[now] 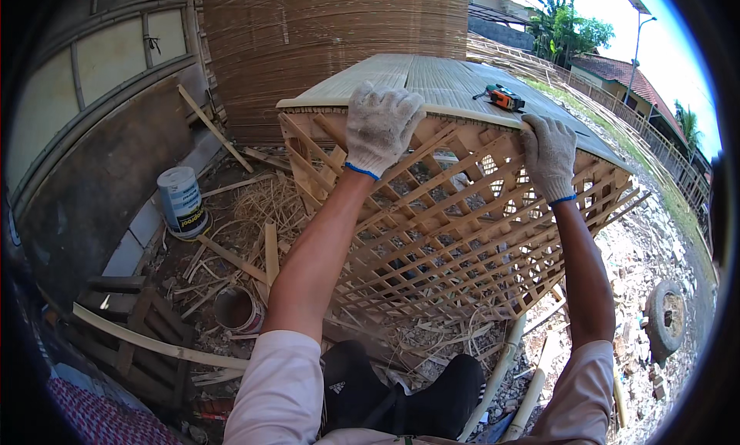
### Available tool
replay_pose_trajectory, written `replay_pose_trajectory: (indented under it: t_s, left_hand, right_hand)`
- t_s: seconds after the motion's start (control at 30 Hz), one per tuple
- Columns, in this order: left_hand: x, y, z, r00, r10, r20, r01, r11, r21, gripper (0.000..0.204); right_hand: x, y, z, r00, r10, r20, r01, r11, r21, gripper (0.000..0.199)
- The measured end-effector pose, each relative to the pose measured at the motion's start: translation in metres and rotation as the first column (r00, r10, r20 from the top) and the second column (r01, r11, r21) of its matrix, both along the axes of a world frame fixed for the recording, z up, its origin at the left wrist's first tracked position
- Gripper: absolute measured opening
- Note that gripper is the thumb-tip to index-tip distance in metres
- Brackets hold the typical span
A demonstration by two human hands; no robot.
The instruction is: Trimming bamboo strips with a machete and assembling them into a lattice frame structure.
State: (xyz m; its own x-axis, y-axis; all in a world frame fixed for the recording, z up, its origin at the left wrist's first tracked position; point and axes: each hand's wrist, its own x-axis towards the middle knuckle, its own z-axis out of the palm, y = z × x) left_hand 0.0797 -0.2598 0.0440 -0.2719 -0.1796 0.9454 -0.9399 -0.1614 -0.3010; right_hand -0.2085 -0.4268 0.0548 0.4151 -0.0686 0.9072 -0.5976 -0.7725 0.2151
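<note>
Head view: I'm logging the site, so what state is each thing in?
Lattice, crossed, gaps open
Slatted panel, atop the lattice
Left hand, gloved, gripping the panel's edge
Right hand, gloved, gripping it too
Orange tool, lying on the panel
White bucket, upright
Smaller bucket, open-mouthed
Tyre, on the rubble

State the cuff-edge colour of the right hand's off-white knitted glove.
Blue cuff edge on the off-white knitted glove; best seen in the head view.

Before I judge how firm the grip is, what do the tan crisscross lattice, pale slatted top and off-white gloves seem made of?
Tan crisscross lattice: probably split bamboo, unpainted; thin, bare strips show, though wood is possible.
Pale slatted top: likely bamboo strips, finish unclear in the glare; fine parallel lines show.
Off-white gloves: knitted fabric, perhaps cotton; matte, soiled, with blue-edged cuffs.
</note>
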Motion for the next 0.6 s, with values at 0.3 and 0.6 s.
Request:
replay_pose_trajectory:
  t_s: [0.3,0.6]
  left_hand:
    - [-0.002,0.001,-0.002,0.999,0.045,-0.021,-0.044,0.999,0.028,0.020]
    - [-0.002,-0.002,0.000,0.997,0.047,-0.062,-0.044,0.998,0.047,0.024]
  right_hand:
    - [0.000,-0.005,-0.001,1.000,0.019,0.008,-0.018,1.000,-0.007,0.025]
    - [0.001,-0.005,-0.003,0.998,0.028,0.051,-0.027,0.999,-0.029,0.025]
